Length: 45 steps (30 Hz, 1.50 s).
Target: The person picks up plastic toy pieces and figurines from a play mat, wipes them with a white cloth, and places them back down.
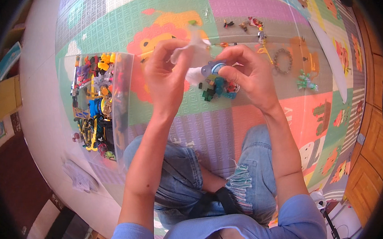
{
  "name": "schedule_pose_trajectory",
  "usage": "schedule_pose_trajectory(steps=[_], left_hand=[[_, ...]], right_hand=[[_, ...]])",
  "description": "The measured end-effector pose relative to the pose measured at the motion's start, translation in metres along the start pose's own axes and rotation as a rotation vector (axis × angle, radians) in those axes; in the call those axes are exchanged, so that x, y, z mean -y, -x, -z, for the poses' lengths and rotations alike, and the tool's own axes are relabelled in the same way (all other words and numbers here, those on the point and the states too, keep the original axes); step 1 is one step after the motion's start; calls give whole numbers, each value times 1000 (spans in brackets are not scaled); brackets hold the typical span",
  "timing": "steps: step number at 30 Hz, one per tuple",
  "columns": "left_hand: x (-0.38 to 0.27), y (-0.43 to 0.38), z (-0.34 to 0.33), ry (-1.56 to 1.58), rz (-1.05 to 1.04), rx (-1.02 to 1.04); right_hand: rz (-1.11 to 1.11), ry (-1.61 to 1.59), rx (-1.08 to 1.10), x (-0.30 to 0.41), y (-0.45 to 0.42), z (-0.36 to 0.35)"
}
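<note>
My left hand (pixel 171 68) pinches a crumpled white tissue (pixel 197 52), blurred at its upper end. Between the thumb and fingers of my right hand (pixel 249 74) is a small blue toy (pixel 215 68) with a pale rounded part. Tissue and toy are close together, and I cannot tell whether they touch. White material (pixel 195 76) shows below, between the hands. On the mat under the toy lies a small pile of green and teal toy pieces (pixel 219 88), partly hidden by my right hand.
A clear plastic bin (pixel 124 100) of mixed toys stands left on the patterned foam mat (pixel 179 126). Toward the right lie a minifigure (pixel 261 34), a beaded bracelet (pixel 283 61) and a green-blue toy (pixel 306 81). A grey shoe (pixel 79 175) rests on the floor at left.
</note>
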<state>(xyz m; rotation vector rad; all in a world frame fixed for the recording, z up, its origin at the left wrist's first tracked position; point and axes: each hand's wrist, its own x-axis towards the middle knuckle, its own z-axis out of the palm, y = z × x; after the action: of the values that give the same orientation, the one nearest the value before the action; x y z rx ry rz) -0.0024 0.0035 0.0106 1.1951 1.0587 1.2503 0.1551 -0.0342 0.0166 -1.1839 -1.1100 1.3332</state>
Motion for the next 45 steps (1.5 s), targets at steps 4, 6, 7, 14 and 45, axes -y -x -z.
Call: schedule_pose_trajectory(steps=[4, 6, 7, 14, 45], left_hand=[[-1, 3, 1, 27, 22, 182], [-1, 3, 0, 32, 7, 240], [-1, 3, 0, 26, 10, 249], [-5, -2, 9, 30, 30, 261], [-3, -2, 6, -45, -167, 433]], right_hand=[[-67, -75, -28, 3, -1, 3], [-60, -114, -22, 4, 0, 5], [-57, -135, -19, 4, 0, 5], [19, 11, 50, 2, -1, 7], [83, 13, 124, 9, 1, 8]])
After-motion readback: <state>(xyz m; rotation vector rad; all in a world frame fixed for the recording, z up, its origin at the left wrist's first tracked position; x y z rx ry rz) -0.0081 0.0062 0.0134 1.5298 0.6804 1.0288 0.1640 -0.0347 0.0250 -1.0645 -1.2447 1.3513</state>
